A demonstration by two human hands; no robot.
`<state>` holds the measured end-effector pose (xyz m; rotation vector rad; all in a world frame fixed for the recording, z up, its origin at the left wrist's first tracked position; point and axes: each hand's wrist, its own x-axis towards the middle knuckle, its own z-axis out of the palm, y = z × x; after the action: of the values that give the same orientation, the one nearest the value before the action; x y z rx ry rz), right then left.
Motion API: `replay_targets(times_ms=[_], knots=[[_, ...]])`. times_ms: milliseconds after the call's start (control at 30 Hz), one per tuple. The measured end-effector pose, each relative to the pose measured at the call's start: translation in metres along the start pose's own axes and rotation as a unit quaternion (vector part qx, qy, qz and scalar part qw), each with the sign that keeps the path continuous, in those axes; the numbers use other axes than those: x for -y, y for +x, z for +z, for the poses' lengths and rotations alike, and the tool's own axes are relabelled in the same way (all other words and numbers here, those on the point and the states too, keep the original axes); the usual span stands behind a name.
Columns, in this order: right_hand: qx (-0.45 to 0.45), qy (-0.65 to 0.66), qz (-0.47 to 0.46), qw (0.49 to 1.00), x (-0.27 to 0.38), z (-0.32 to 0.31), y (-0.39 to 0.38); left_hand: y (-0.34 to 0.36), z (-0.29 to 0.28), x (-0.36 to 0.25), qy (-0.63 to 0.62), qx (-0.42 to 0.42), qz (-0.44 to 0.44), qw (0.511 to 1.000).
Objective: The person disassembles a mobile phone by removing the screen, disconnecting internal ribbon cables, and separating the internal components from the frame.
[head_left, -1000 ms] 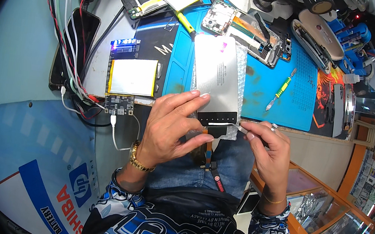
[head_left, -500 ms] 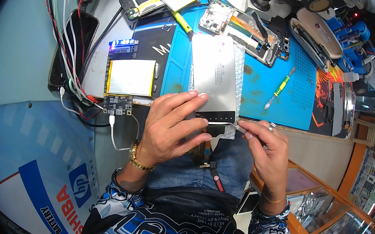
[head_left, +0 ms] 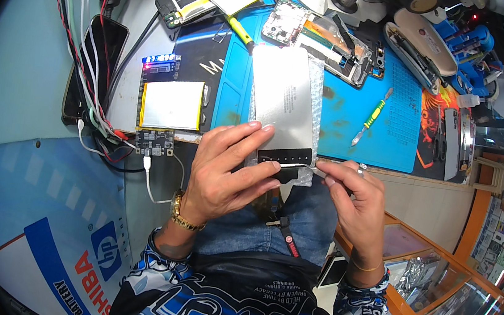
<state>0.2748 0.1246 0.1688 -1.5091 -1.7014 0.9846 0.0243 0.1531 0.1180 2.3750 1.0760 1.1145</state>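
A flat silver battery pack [head_left: 287, 93] with a black band along its near end lies over a sheet of bubble wrap [head_left: 315, 96], at the near edge of the blue mat. My left hand [head_left: 227, 161] rests on its near left side, fingers spread, fingertips touching the silver face and the black band. At the near right corner, my right hand [head_left: 357, 191] pinches a thin, pale silvery piece [head_left: 319, 172] between thumb and forefinger. What kind of piece it is cannot be made out. Its inner end meets the band's edge.
Left of the pack, a white battery with yellow edges [head_left: 172, 103] sits on a small circuit board with a cable plugged in. Opened phones [head_left: 333, 48] lie behind. A green-yellow pry tool [head_left: 373, 117] is on the blue mat [head_left: 342, 130]. A pen case [head_left: 423, 49] stands far right.
The whole view has shifted slightly, so things sit a little further left. The lights on the small circuit board look different. Both hands keep nearly the same pose on the battery pack.
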Motion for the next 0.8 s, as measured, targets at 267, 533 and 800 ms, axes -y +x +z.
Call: replay_targets(times_ms=[267,533,800], knots=[[-0.008,0.0,-0.011,1.0,-0.0016,0.0014,-0.0008,-0.0018,0.0007,0.0009,0.008,0.0,0.013,1.0],[-0.01,-0.011,-0.016,1.0,-0.0009,0.001,-0.0014,0.0001,0.0003,-0.0012,0.018,0.002,0.009,1.0],[-0.015,-0.022,-0.019,0.999,0.0002,0.0,-0.0019,0.0016,0.0,-0.0047,0.032,0.008,0.003,0.999]])
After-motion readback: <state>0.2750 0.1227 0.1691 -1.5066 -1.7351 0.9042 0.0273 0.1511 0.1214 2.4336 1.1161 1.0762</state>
